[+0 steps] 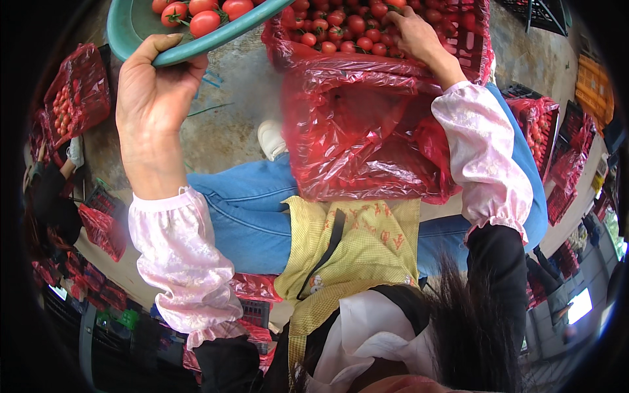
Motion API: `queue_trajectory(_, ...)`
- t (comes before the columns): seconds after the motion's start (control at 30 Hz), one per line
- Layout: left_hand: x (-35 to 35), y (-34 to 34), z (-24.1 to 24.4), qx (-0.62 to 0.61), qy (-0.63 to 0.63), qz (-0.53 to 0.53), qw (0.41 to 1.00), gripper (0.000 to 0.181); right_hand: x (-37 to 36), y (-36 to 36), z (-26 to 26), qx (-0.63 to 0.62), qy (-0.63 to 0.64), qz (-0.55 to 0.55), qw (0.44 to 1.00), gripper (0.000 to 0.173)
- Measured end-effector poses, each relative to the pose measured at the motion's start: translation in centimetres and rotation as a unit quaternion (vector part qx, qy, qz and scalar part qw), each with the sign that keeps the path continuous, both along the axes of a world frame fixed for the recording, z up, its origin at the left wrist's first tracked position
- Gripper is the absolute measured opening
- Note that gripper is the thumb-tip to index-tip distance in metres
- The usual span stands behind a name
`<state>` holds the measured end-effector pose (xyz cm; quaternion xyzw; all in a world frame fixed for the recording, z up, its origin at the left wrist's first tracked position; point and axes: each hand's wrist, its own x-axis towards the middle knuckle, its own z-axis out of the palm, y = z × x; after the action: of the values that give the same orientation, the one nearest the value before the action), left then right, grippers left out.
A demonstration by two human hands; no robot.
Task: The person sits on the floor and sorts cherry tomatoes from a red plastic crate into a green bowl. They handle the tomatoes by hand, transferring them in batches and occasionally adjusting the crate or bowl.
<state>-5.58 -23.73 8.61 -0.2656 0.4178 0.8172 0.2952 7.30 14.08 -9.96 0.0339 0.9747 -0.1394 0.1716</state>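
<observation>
My left hand (159, 93) grips the near rim of a green plastic basin (221, 42), thumb over the edge and fingers beneath. Several small red tomatoes (204, 23) lie in the basin, some with green calyxes. At the upper right, my right hand (415, 34) reaches into a crate lined with red plastic film (339, 63), its fingertips down among many small tomatoes (356, 23). Whether those fingers hold a tomato is hidden. The red film (363, 132) drapes over the crate's near side towards my lap.
Film-lined crates with tomatoes stand at the left (81, 96) and right (538, 130). An orange crate (593, 91) is at the far right, a black crate (533, 12) at the upper right. Another person (56, 196) sits at the left. My knees flank the draped film.
</observation>
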Motion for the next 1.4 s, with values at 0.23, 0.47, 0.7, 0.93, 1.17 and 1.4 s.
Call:
queue_trajectory(0.23, -0.1, 1.0, 0.8, -0.007, 0.007, 0.004, 1.000, 0.019, -0.9, -4.3, 0.8, -0.117, -0.059, -0.051, 0.990, 0.052)
queue_trajectory(0.47, -0.4, 0.7, 0.6, -0.008, -0.002, -0.002, 1.000, 0.018, -2.5, -7.8, 3.7, -0.234, -0.117, 0.060, 0.963, 0.050)
queue_trajectory(0.7, -0.1, 0.0, 0.5, 0.015, -0.008, -0.008, 1.000, 0.014, -6.1, -6.3, 5.1, -0.074, -0.040, -0.050, 0.995, 0.037)
queue_trajectory(0.93, -0.1, 0.5, 0.7, -0.012, -0.009, 0.015, 1.000, 0.014, -10.1, -12.0, -2.9, 0.045, 0.069, -0.096, 0.992, 0.021)
queue_trajectory(1.17, 0.2, -0.1, 0.3, 0.016, -0.002, -0.004, 1.000, 0.016, -5.1, -5.3, -3.0, -0.563, -0.046, -0.408, 0.717, 0.039)
queue_trajectory(1.4, 0.9, 0.3, 0.4, -0.028, 0.029, 0.009, 0.999, 0.023, -0.2, -3.8, 8.6, -0.707, 0.033, -0.420, 0.568, 0.033)
